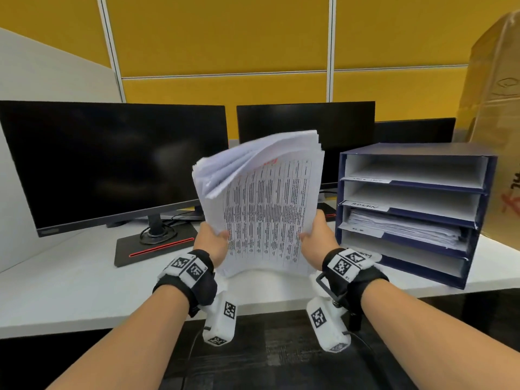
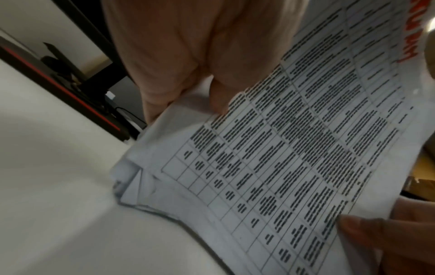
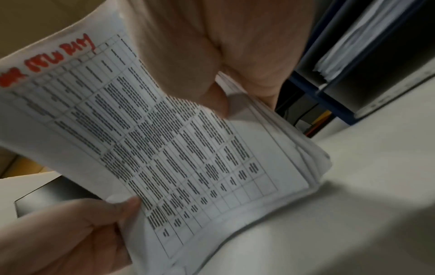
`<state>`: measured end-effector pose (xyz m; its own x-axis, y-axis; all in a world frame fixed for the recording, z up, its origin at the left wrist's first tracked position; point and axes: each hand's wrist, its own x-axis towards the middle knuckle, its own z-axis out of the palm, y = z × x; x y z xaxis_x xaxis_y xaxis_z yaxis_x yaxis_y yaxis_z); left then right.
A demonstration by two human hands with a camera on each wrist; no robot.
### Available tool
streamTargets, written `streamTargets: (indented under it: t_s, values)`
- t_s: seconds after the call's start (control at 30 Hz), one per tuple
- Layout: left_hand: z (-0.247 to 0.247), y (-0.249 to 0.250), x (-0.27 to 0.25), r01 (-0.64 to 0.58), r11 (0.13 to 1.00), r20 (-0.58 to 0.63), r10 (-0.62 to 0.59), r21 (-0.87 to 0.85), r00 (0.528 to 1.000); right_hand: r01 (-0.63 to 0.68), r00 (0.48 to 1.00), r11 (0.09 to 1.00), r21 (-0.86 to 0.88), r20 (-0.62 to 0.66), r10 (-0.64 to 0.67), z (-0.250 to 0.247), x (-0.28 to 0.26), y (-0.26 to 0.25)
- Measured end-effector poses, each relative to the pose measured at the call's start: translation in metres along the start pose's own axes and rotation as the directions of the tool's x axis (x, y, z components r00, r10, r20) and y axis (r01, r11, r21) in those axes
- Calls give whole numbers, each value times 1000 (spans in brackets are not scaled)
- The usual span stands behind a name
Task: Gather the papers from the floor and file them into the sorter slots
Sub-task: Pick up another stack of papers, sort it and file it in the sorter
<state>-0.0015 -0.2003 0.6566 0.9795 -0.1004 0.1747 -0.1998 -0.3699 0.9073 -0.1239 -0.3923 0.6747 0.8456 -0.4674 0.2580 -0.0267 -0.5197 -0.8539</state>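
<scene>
While the paper stack point(image 1: 261, 204) is gripped upright at its side edges by the left hand point(image 1: 212, 240) and right hand point(image 1: 320, 237), the sorter point(image 1: 413, 209) lies at 3 o'clock, nearer the right hand.

1. White desk point(image 1: 70, 291) runs across the front.
2. Large dark monitor point(image 1: 112, 161) at left, screen off; its flat base point(image 1: 152, 249) has a red stripe, cables coiled at the stand.
3. Second dark monitor point(image 1: 306, 122) behind centre, third monitor point(image 1: 416, 129) further right.
4. Yellow partition panels point(image 1: 219, 35) at back.
5. Tall cardboard box point(image 1: 495, 122) far right.
</scene>
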Motion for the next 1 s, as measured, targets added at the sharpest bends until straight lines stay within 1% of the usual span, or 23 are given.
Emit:
streamTargets:
  t_s: [0.07,0.13,0.2,0.3,0.4,0.53,0.63,0.67,0.73,0.8,0.9,1.0]
  values:
    - [4,-5,-7,44,999,36,-44,-2,998,-37,999,999,8,22,37,3,-3,6]
    - [7,-7,-15,60,998,62,-61,10,996,-54,998,998,12,38,54,6,-7,12]
    - [8,-6,-17,43,999,74,-45,28,996,-60,997,998,-16,56,60,5,-7,15]
    - [5,-4,-9,22,999,42,-24,44,999,-58,997,997,-41,49,60,2,-2,16]
    - [5,-7,-4,5,999,50,-7,42,999,-42,999,999,-32,22,43,1,1,17]
    - [9,-20,11,-16,999,63,13,40,998,-33,998,999,-2,50,33,3,3,20]
    - [4,-4,7,-25,1000,116,24,2,993,-15,1000,999,30,13,15,0,5,17]
    - [3,4,3,-24,1000,116,26,-19,993,-12,1000,999,33,-9,13,0,5,16]
    - [2,18,-8,-26,998,70,29,-48,997,7,998,1000,20,-60,-6,4,5,14]
    - [4,26,-18,-27,1000,-26,27,-9,999,36,995,999,-10,-93,-37,11,4,11]
    - [8,34,-31,-66,995,-139,76,78,987,86,993,995,-47,-75,-89,18,0,5]
    - [8,39,-38,-98,993,-211,110,67,971,99,992,995,15,-85,-98,13,1,-1]
